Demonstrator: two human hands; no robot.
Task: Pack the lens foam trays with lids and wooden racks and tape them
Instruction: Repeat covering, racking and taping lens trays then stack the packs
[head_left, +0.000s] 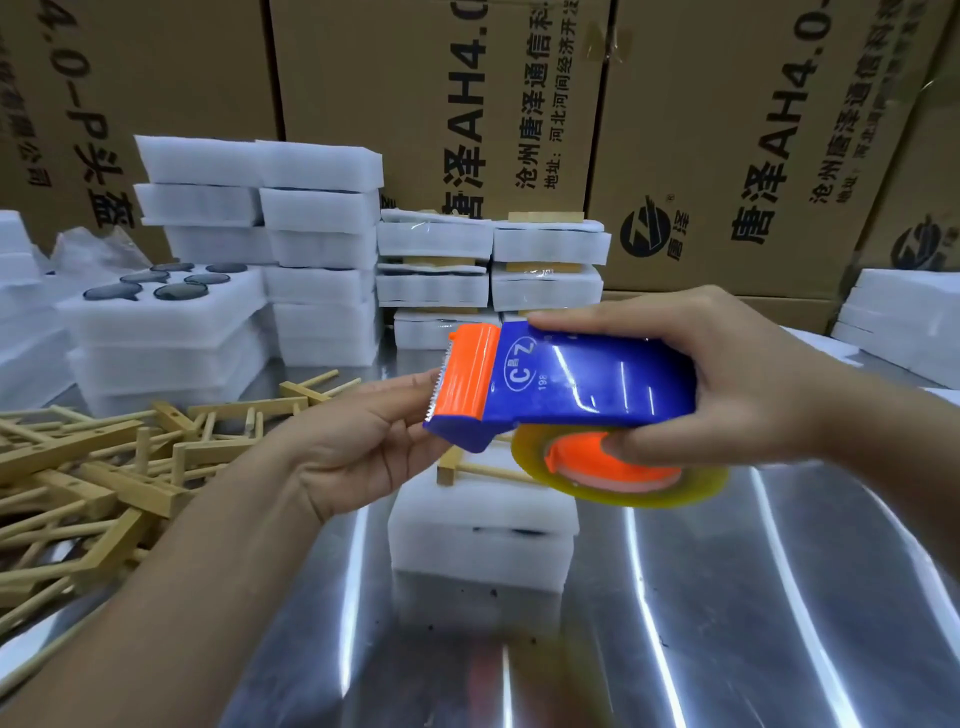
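My right hand (748, 384) grips a blue and orange tape dispenser (571, 384) with a roll of clear yellowish tape (618, 480) under it. My left hand (358, 441) is at the dispenser's orange toothed end, fingertips under the blade; whether it pinches the tape end is hidden. Below them a white foam tray with a lid (483, 525) stands on the metal table, a wooden rack (467, 470) lying on top of it.
A heap of wooden racks (104, 467) lies at the left. An open tray showing dark lenses (171, 291) sits on stacked foam trays (317, 249). Taped packs (493, 270) stand behind, cardboard boxes (467, 104) at the back, more foam (904, 322) at right. Shiny metal table (727, 597).
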